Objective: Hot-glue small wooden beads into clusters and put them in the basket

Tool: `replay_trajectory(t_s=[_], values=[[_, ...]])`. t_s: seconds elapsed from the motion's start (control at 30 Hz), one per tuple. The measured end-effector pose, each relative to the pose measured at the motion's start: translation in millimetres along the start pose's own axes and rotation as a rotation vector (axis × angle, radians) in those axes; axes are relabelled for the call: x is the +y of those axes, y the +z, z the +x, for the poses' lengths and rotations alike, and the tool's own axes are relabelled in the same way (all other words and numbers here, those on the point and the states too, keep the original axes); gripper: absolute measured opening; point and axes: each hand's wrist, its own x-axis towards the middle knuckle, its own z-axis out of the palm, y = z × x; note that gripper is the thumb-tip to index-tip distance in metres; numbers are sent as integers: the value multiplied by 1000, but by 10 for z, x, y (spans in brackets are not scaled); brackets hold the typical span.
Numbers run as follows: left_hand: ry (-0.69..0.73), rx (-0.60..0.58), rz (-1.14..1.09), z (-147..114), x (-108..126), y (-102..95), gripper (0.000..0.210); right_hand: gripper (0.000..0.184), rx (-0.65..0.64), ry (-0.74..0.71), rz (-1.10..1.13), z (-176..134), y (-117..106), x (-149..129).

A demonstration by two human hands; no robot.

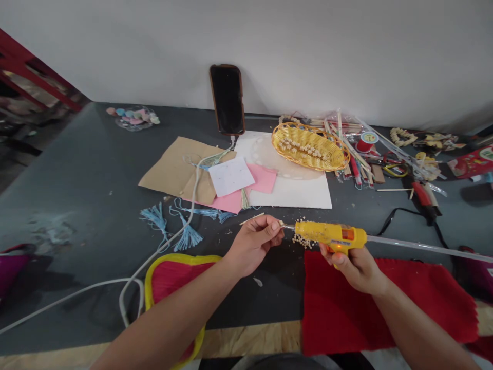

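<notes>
My right hand [352, 264] is wrapped round the handle of a yellow glue gun [327, 233], its nozzle pointing left and a long clear glue stick [419, 245] coming out of its back. Right at the nozzle tip, my left hand [260, 239] pinches a tiny pale piece [281, 224], too small to name. Small beige beads [302, 240] lie scattered on the table under the gun's front. A thin wooden stick [252, 219] rests just behind my left hand.
A yellow wicker basket [308, 149] holds small pale pieces. Behind stand a phone [227, 100] and a red thread spool [367, 142]. Brown paper [169, 167], blue tassels [187, 234] and a white cable [165, 246] lie left. Red cloth [346, 313] covers the front edge.
</notes>
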Motion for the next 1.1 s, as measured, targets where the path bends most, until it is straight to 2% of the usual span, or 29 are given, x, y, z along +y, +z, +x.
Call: replay_trajectory(t_s=[0.67, 0.93, 1.03, 1.1], values=[[55, 10, -19, 11, -34, -25, 18, 28, 17, -42, -19, 7, 13, 9], [52, 4, -59, 12, 23, 2, 18, 40, -38, 119, 259, 9, -56, 0], [56, 30, -88, 14, 38, 20, 18, 42, 48, 205, 412, 44, -111, 18], [55, 45, -101, 16, 41, 32, 19, 42, 184, 317, 490, 88, -143, 40]])
